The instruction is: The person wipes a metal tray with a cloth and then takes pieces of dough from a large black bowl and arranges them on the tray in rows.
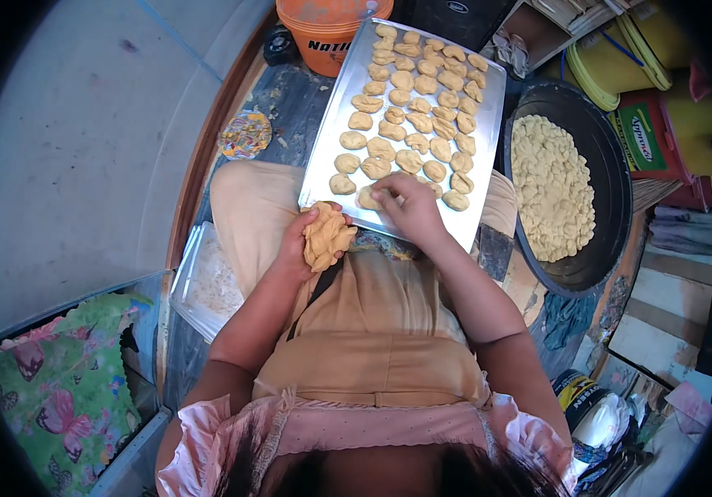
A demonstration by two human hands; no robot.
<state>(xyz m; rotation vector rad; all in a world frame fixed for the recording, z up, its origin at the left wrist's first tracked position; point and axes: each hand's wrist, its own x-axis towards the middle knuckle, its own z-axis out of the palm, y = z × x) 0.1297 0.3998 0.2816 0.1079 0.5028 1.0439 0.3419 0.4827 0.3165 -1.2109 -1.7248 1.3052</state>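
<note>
Tray [331, 137]: the wide metal sheet lies ahead of you, its near end over your legs [244, 203], carrying rough rows of dough. Keep it level so nothing slides.
Basin [613, 190]: black and round, just right of the tray. It is best left within easy reach.
Heap [553, 190]: pale yellow dough, piled lumpy inside the basin, well apart from both hands.
Right hand [414, 207]: over the tray's near end, fingers bent, tips touching one piece; you cannot tell from here whether they grip it. Let go with a light touch, without dragging.
Left hand [292, 240]: beside the tray's near left corner, fingers curled around a lump. Cradle rather than squeeze, so the dough stays soft.
Lump [328, 236]: folded, held close to the tray. Pinch even amounts from it for matching sizes.
Near piece [366, 199]: on the tray, under your right fingertips. Leave a gap from its neighbours so they shouldn't stick.
</note>
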